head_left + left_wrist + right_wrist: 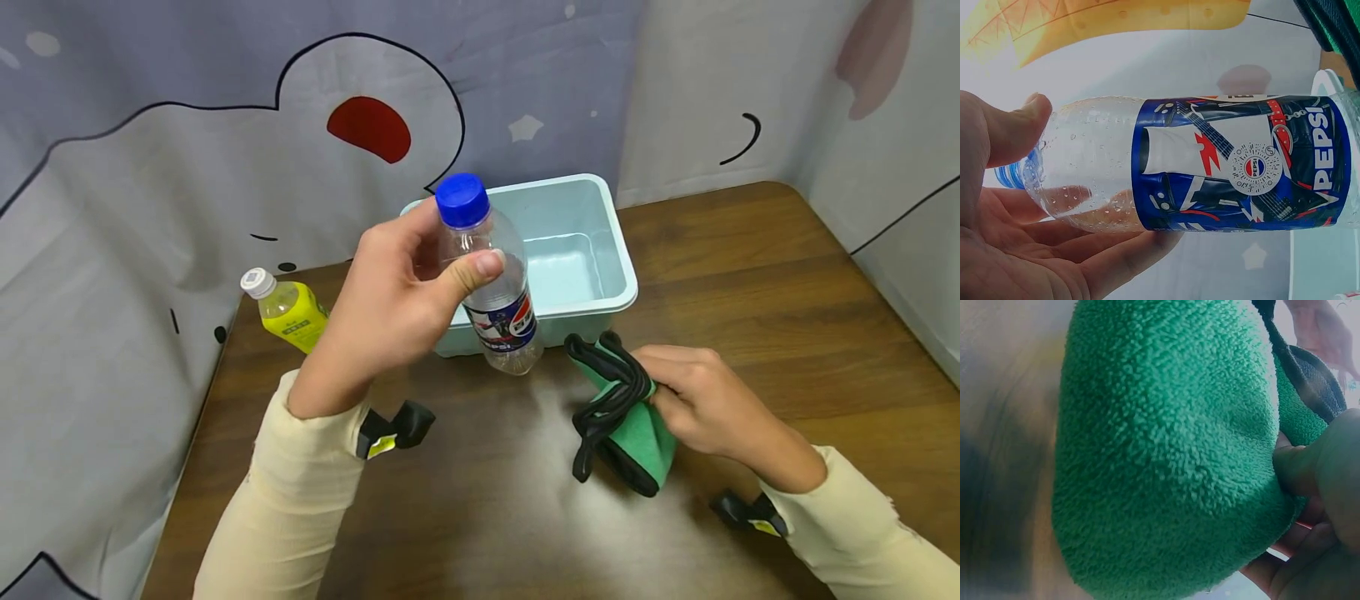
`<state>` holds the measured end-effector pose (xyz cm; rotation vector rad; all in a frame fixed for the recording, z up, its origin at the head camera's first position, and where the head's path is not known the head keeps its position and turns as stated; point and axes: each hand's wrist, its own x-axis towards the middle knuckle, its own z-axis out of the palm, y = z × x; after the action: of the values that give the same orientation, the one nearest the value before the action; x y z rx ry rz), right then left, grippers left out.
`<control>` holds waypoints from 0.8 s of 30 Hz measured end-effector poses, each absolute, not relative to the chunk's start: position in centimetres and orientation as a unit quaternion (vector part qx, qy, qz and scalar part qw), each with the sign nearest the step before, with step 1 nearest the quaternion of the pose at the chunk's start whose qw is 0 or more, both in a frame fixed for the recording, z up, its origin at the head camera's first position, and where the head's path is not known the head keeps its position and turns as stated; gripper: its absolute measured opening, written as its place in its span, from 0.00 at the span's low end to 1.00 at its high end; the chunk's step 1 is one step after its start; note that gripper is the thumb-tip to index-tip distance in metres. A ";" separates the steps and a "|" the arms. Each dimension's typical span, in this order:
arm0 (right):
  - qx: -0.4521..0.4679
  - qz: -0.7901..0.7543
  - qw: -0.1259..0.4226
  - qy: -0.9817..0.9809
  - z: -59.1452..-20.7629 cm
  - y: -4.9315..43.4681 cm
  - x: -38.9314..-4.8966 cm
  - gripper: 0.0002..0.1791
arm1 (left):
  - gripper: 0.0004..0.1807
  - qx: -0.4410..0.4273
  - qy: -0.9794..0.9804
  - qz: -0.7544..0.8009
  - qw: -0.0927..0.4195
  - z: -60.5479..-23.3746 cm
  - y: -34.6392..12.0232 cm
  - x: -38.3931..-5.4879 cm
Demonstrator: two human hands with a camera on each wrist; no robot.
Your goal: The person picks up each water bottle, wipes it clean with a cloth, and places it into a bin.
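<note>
My left hand [401,296] grips a clear plastic bottle [501,275] round its upper part, below the blue cap [462,200]. The bottle has a Pepsi label [1241,164] and droplets on its inner wall; it is held up, slightly tilted, in front of a pale blue plastic basin [622,279]. Lower right, my right hand [708,404] pinches a folded green cloth [645,437] with black edging, its thumb pressed against the fabric in the right wrist view. The cloth hangs above the wooden table, apart from the bottle.
A small bottle of yellow liquid [294,317] with a white cap stands on the left, partly behind my left forearm. The wooden table [465,517] has a patterned curtain [187,192] along its back and left sides. Black cameras sit at both wrists.
</note>
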<state>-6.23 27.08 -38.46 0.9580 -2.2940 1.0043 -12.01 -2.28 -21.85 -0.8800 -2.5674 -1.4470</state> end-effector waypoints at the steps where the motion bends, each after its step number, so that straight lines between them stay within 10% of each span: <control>1: 0.348 0.366 0.227 -0.833 -38.4 27.1 -6.2 0.27 | 0.20 -0.286 -0.833 -0.472 0.033 -21.6 -2.3 -12.1; 24: 0.353 0.415 0.241 -0.803 -36.8 27.6 -5.7 0.26 | 0.12 -0.289 -0.837 -0.461 0.057 -18.7 -1.6 -13.8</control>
<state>-5.71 27.61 -36.83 0.9652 -2.1973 1.1358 -13.78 -1.57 -18.68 -0.8748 -2.5391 -1.3969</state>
